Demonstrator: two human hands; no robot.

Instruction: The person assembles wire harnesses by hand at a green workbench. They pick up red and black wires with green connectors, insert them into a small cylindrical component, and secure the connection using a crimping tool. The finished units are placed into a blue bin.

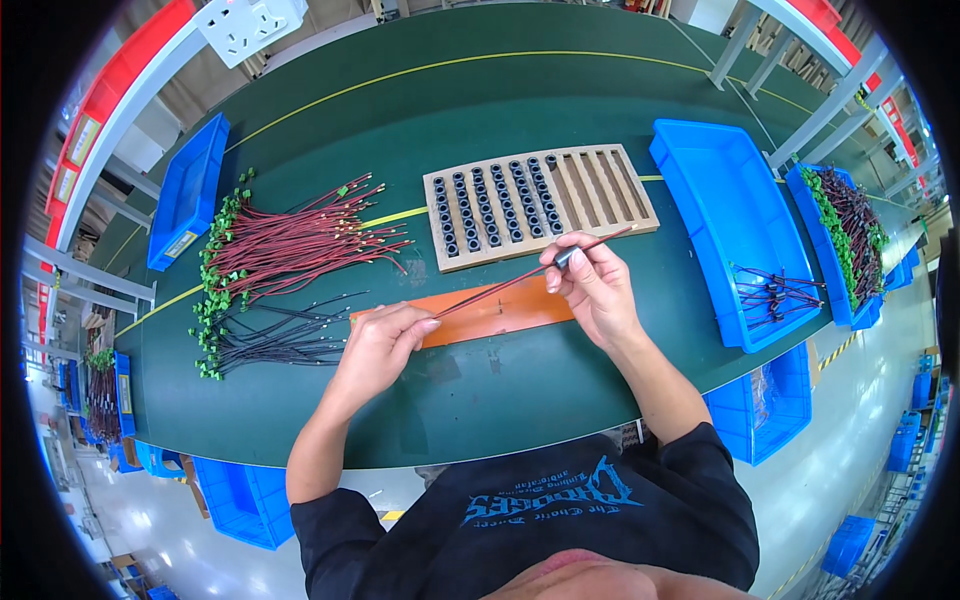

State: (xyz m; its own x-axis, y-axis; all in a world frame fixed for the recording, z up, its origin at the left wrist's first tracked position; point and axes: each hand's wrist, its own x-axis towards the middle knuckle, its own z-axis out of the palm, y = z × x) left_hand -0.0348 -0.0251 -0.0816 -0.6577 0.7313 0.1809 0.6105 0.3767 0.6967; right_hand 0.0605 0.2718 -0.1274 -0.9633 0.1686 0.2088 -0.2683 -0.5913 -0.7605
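My left hand [380,345] is closed in a pinch around a red and a black wire [490,291], which run up to the right. My right hand [597,290] grips a short black ferrite core [565,258] between thumb and fingers. The wires reach this core, and a thin end sticks out past it toward the upper right. Both hands are raised over an orange strip [500,312] on the green table. Just beyond the right hand lies a wooden tray [600,233] with rows of upright black ferrite cores [497,205]; its right-hand slots hold none.
Red wires [300,245] and black wires [275,335] with green connectors lie at left. A blue bin [190,195] stands behind them. At right, a large blue bin [715,200] holds a few cored wires [775,295]; another bin [845,245] is full of wires. Metal rack legs [835,100] flank the table.
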